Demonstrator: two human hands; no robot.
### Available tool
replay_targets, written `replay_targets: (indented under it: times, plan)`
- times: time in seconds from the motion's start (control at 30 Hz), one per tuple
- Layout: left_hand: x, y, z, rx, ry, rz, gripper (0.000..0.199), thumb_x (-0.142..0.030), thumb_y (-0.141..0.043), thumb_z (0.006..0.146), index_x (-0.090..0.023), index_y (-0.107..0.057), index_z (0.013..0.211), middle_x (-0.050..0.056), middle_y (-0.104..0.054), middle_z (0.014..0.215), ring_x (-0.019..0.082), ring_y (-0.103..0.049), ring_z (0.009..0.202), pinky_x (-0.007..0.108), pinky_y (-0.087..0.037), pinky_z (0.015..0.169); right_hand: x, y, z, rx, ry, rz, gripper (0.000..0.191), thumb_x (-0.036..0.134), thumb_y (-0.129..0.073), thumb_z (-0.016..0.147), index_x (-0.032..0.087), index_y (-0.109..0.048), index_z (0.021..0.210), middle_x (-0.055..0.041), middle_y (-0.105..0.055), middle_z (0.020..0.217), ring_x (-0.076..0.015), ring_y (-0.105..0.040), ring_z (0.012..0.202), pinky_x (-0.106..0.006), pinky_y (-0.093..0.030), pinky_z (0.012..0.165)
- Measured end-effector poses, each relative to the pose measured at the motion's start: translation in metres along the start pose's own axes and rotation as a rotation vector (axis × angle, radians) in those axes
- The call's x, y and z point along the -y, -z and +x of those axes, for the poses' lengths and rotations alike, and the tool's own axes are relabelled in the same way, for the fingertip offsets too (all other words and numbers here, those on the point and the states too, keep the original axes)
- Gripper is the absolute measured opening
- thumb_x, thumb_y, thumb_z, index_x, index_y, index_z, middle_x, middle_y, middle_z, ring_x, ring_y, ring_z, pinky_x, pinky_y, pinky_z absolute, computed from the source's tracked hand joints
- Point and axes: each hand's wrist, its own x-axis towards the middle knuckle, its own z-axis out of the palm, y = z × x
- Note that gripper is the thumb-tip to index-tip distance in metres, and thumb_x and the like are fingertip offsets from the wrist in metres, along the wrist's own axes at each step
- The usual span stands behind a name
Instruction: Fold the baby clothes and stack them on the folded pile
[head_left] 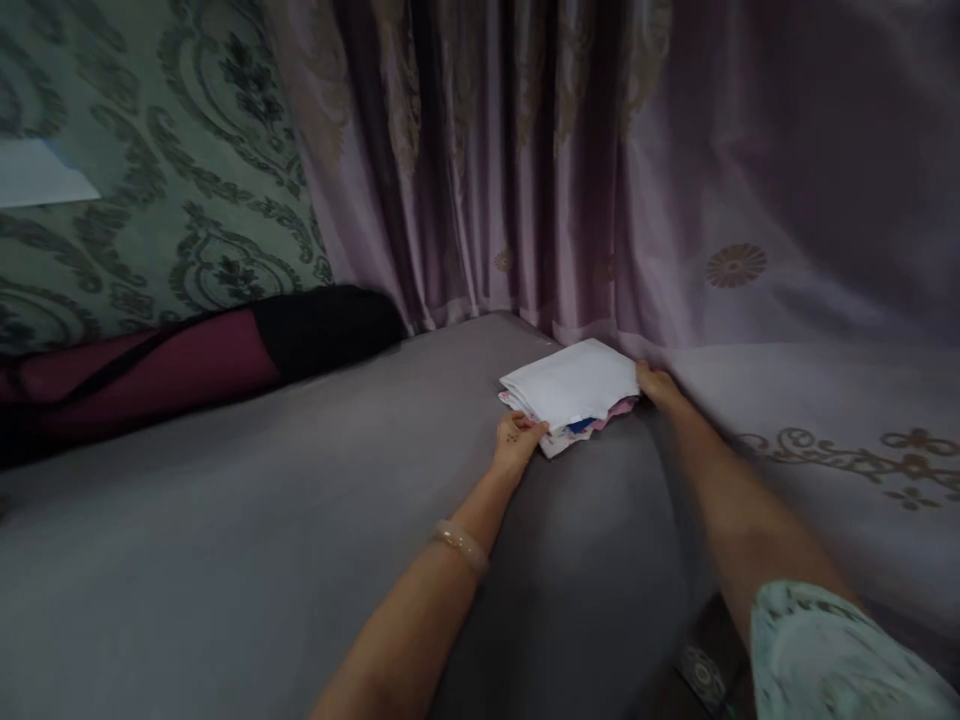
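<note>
A stack of folded cloths lies on the grey sheet near the curtain, with a white folded cloth [574,382] on top. Pink, patterned and blue edges show beneath it. My left hand [519,440] is closed on the near left corner of the stack, thumb on top. At the stack's right end, my right hand [657,384] is closed on the edge, its fingers partly hidden. A pale bangle [459,545] circles my left wrist.
The grey sheet [262,530] covers a broad flat surface. A maroon and black long bag [202,362] lies along the green patterned wall [225,150] at the left. Purple curtains [675,200] hang behind and right of the stack.
</note>
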Motion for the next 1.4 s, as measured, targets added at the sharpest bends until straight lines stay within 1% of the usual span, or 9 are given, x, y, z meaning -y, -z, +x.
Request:
replay_targets:
  times: [0.2, 0.37, 0.53, 0.67, 0.83, 0.93, 1.07, 1.23, 1.4]
  plan:
    - [-0.006, 0.039, -0.024, 0.049, 0.057, 0.122, 0.028, -0.006, -0.07, 0.072, -0.013, -0.056, 0.095, 0.0, -0.061, 0.074, 0.009, -0.057, 0.064, 0.019, -0.043, 0.061, -0.002, 0.011, -0.048, -0.115, -0.146, -0.002, 0.068, 0.046, -0.035, 0.092, -0.004, -0.042, 0.138, -0.0336, -0.052, 0.127, -0.0395, -0.052, 0.119, -0.046, -0.042, 0.093]
    - [-0.012, 0.094, -0.048, 0.094, 0.04, 0.11, 0.02, -0.002, -0.062, 0.075, -0.015, -0.054, 0.089, 0.0, -0.061, 0.074, 0.008, -0.058, 0.064, 0.019, -0.045, 0.066, 0.013, 0.013, -0.088, -0.282, 0.05, -0.048, 0.058, 0.035, -0.045, 0.084, 0.008, -0.049, 0.135, -0.0255, -0.056, 0.128, -0.0372, -0.05, 0.122, -0.046, -0.04, 0.096]
    - [-0.024, 0.147, -0.07, 0.112, 0.077, 0.109, 0.014, -0.001, -0.054, 0.081, -0.015, -0.054, 0.082, 0.0, -0.061, 0.068, 0.008, -0.06, 0.06, 0.022, -0.048, 0.066, 0.06, 0.0, -0.122, -0.424, 0.352, -0.043, 0.046, 0.027, -0.042, 0.085, 0.006, -0.06, 0.121, -0.0216, -0.064, 0.113, -0.0322, -0.055, 0.113, -0.04, -0.04, 0.096]
    - [-0.031, 0.181, -0.083, 0.117, 0.133, 0.177, 0.018, -0.001, -0.046, 0.087, -0.014, -0.053, 0.077, -0.002, -0.059, 0.06, 0.006, -0.058, 0.051, 0.021, -0.049, 0.061, 0.107, -0.034, -0.147, -0.237, 0.582, 0.054, 0.035, 0.03, -0.039, 0.087, 0.019, -0.067, 0.105, -0.0114, -0.068, 0.094, -0.0273, -0.062, 0.088, -0.039, -0.046, 0.081]
    - [-0.031, 0.211, -0.09, 0.13, 0.164, 0.307, 0.019, -0.005, -0.045, 0.089, -0.014, -0.051, 0.074, -0.005, -0.055, 0.053, 0.006, -0.054, 0.044, 0.02, -0.047, 0.053, 0.16, -0.1, -0.175, 0.106, 0.732, 0.002, 0.026, 0.028, -0.05, 0.079, 0.021, -0.068, 0.096, -0.0071, -0.067, 0.08, -0.0222, -0.062, 0.07, -0.034, -0.046, 0.067]
    - [-0.033, 0.225, -0.096, 0.154, 0.139, 0.378, 0.016, -0.006, -0.046, 0.089, -0.014, -0.051, 0.075, -0.006, -0.055, 0.055, 0.005, -0.053, 0.042, 0.019, -0.044, 0.048, 0.188, -0.135, -0.197, 0.24, 0.859, -0.052, 0.027, 0.028, -0.051, 0.078, 0.021, -0.069, 0.097, -0.007, -0.069, 0.08, -0.0215, -0.063, 0.071, -0.032, -0.046, 0.066]
    - [-0.04, 0.248, -0.109, 0.167, 0.129, 0.48, 0.012, -0.011, -0.048, 0.089, -0.015, -0.053, 0.078, -0.006, -0.056, 0.059, 0.004, -0.051, 0.043, 0.016, -0.038, 0.043, 0.219, -0.171, -0.239, 0.308, 1.073, -0.026, 0.027, 0.026, -0.047, 0.08, 0.021, -0.069, 0.095, -0.006, -0.07, 0.091, -0.0197, -0.064, 0.078, -0.031, -0.048, 0.073]
    - [-0.051, 0.304, -0.127, 0.156, 0.127, 0.57, 0.009, -0.019, -0.053, 0.086, -0.014, -0.059, 0.08, -0.004, -0.059, 0.062, 0.004, -0.05, 0.045, 0.016, -0.035, 0.043, 0.252, -0.211, -0.301, 0.374, 1.22, -0.012, 0.028, 0.02, -0.043, 0.084, 0.018, -0.069, 0.094, -0.0087, -0.069, 0.093, -0.0198, -0.065, 0.085, -0.03, -0.048, 0.079]
    - [-0.067, 0.367, -0.154, -0.09, 0.201, 0.636, 0.013, -0.023, -0.055, 0.083, -0.014, -0.059, 0.076, -0.003, -0.061, 0.06, 0.004, -0.049, 0.044, 0.016, -0.035, 0.044, 0.276, -0.226, -0.35, 0.51, 1.291, -0.117, 0.029, 0.016, -0.042, 0.087, 0.015, -0.068, 0.101, -0.0119, -0.068, 0.102, -0.0207, -0.062, 0.097, -0.03, -0.044, 0.084]
